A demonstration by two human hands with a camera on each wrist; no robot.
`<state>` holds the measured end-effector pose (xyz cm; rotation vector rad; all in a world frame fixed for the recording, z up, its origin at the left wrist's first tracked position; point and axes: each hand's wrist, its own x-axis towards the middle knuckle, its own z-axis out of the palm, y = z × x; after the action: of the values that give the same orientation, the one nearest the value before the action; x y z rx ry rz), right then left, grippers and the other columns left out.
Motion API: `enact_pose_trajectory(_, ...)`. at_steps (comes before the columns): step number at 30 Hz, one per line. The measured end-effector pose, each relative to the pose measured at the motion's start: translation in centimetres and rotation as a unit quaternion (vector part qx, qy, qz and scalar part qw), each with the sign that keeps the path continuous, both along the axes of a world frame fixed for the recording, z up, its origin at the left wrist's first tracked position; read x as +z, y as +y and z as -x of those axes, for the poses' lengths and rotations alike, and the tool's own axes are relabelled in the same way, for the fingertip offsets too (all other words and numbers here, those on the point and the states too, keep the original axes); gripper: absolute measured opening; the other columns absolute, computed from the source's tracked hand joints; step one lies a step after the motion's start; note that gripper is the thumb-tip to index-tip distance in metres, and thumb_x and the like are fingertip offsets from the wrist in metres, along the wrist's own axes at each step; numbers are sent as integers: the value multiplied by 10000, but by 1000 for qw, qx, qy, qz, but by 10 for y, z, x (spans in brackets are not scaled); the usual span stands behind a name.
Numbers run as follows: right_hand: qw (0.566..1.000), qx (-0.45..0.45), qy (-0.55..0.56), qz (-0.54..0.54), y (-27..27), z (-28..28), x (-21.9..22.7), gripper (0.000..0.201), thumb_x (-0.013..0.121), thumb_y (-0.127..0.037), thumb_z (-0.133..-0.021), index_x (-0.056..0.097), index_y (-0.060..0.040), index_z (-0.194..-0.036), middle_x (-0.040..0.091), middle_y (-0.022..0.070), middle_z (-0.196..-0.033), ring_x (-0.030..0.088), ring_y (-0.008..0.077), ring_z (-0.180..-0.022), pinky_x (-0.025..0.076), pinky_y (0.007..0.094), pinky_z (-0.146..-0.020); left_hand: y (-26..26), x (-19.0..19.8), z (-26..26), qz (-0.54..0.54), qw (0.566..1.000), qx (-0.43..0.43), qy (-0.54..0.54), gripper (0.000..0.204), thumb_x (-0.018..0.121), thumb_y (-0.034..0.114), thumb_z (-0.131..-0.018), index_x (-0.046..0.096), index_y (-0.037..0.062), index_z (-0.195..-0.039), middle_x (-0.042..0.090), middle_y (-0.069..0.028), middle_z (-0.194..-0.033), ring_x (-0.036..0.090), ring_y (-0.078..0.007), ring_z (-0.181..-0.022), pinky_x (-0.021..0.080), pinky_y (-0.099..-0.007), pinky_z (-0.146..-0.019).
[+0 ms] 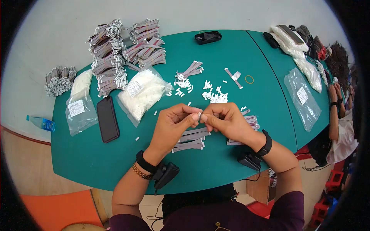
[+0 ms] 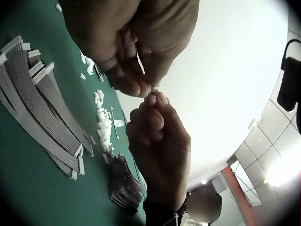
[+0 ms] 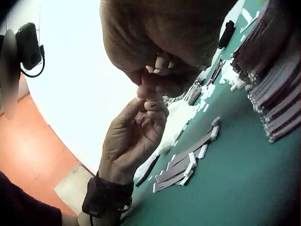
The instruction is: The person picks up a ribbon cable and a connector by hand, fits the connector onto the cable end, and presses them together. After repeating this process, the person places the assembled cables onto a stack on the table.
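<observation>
My left hand (image 1: 174, 121) and right hand (image 1: 228, 120) meet fingertip to fingertip above the front middle of the table. Between them thumbs and index fingers pinch a small white plastic piece (image 2: 155, 89), mostly covered by the fingers. Just below the hands lie flat grey ribbon cables (image 1: 189, 144) with white connectors at their ends. A thicker stack of ribbon cables (image 1: 251, 122) sits by the right wrist, partly behind the forearm. Beyond the fingers spreads a heap of loose white connectors (image 1: 218, 97).
Bundled ribbon cables (image 1: 110, 57) pile up at the back left. Nearer are a bag of white parts (image 1: 142, 94), a phone (image 1: 108, 119) and a bottle (image 1: 41, 122). A rubber band (image 1: 249, 79) and a clear bag (image 1: 304, 102) lie to the right, where another person sits.
</observation>
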<state>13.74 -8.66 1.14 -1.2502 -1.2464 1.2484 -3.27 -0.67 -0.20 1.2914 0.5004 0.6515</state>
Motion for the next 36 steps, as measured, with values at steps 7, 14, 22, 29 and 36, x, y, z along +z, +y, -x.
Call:
enact_pose_trajectory(7,1000,14,13,2,1,-1,3,200,556,-169,-885,579,-20,-754,526,-21,-601,439,19,-552,322,192,-482,4,-3,2,-54,996,-55,41,281,412,272,-971,532,19,-941,489,8,-680,434,-58,-590,375,-198,-546)
enact_pose_trajectory(14,999,32,25,2,-1,0,4,207,563,-158,-884,558,-21,-728,509,-24,-600,447,24,-568,337,195,-503,-1,0,0,-157,984,-65,51,271,404,252,-973,447,53,-795,363,41,-649,299,-37,-584,271,-200,-517)
enact_pose_trajectory(22,999,28,27,5,-5,4,9,209,558,-146,-890,558,-16,-726,516,-18,-596,437,26,-556,339,204,-496,-4,-2,1,-182,980,-47,64,263,420,223,-965,447,52,-766,360,40,-639,306,-40,-592,273,-202,-523)
enact_pose_trajectory(29,999,12,-4,-35,-6,7,0,203,546,-147,-897,562,-12,-746,516,-16,-586,425,20,-530,326,206,-463,-13,2,-2,-184,980,-21,68,256,424,203,-962,440,53,-754,351,40,-626,304,-42,-580,271,-206,-514)
enact_pose_trajectory(36,1000,28,13,7,2,3,6,231,542,-172,-902,578,-18,-734,532,-15,-581,438,30,-512,334,204,-458,-3,-2,0,-143,988,-29,50,255,422,216,-967,449,60,-767,360,51,-634,293,-30,-565,254,-192,-498)
